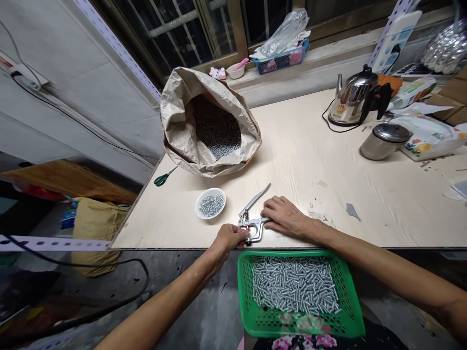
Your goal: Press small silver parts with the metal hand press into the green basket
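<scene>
Two forearms (182,296) outstretched: right fingers (273,209) around silver pliers (258,227), left fingers (239,234) bent at their front, hold unclear.

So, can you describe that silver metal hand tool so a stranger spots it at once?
Find the pale wooden table, then its near edge by the green plastic basket. There, between the person's left hand and right hand, is the silver metal hand tool. Its long raised handle, coiled spring and red part set it apart from the round white bowl.
</scene>
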The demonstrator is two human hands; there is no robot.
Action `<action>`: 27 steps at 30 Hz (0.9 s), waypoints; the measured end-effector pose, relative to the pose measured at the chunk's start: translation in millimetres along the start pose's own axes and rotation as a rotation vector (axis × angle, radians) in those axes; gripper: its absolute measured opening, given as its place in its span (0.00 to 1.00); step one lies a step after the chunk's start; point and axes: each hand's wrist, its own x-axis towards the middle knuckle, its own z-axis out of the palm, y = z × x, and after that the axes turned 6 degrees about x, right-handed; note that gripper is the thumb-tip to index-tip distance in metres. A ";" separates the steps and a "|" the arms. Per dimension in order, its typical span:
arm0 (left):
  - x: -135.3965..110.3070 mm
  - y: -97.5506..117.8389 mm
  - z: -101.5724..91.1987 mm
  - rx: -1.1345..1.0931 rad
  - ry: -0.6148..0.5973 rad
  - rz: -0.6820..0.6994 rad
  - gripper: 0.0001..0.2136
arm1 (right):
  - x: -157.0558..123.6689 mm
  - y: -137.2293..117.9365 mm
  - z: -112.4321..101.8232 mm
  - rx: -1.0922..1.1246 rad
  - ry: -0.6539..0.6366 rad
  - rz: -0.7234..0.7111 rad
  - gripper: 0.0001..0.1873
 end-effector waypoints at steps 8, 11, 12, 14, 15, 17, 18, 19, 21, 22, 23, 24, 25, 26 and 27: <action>-0.5 -0.7 0.9 0.069 0.012 0.018 0.09 | 25.8 36.7 -19.2 0.033 -0.209 -0.037 0.56; 3.6 -5.2 2.2 0.050 0.036 0.005 0.08 | 33.6 38.8 -21.8 0.016 -0.246 -0.049 0.53; 4.7 -6.8 2.6 0.048 0.037 0.009 0.07 | 34.6 37.6 -22.8 0.006 -0.246 -0.046 0.53; 6.2 -9.2 2.9 0.062 0.039 0.023 0.07 | 34.5 34.1 -24.8 -0.015 -0.251 -0.037 0.52; 6.4 -9.9 2.8 0.072 0.040 0.030 0.07 | 33.6 32.2 -25.4 -0.025 -0.251 -0.031 0.51; 6.3 -10.4 2.5 0.088 0.043 0.033 0.08 | 30.8 29.4 -25.6 -0.044 -0.235 -0.020 0.47; 6.0 -10.3 2.4 0.095 0.045 0.031 0.08 | 29.2 28.7 -25.0 -0.050 -0.221 -0.018 0.44; 5.8 -10.2 2.3 0.101 0.048 0.028 0.08 | 27.5 28.5 -24.1 -0.053 -0.204 -0.018 0.42; 5.7 -10.1 2.7 0.121 0.055 0.024 0.08 | 24.5 29.3 -22.2 -0.048 -0.174 -0.031 0.40; 5.9 -10.1 3.2 0.135 0.062 0.028 0.08 | 23.3 30.0 -21.5 -0.039 -0.166 -0.042 0.40; 6.3 -10.2 3.6 0.151 0.070 0.034 0.08 | 22.3 30.7 -21.1 -0.027 -0.162 -0.050 0.41; 6.7 -10.3 4.1 0.166 0.079 0.037 0.08 | 21.5 31.2 -21.1 -0.013 -0.162 -0.053 0.41; 6.8 -10.4 4.5 0.180 0.086 0.039 0.08 | 20.8 31.3 -21.5 0.001 -0.165 -0.049 0.41; 6.5 -10.6 4.7 0.195 0.090 0.037 0.08 | 20.2 30.9 -22.1 0.010 -0.171 -0.037 0.39; 5.5 -10.7 4.7 0.218 0.091 0.033 0.08 | 19.7 30.1 -22.8 0.012 -0.180 -0.017 0.37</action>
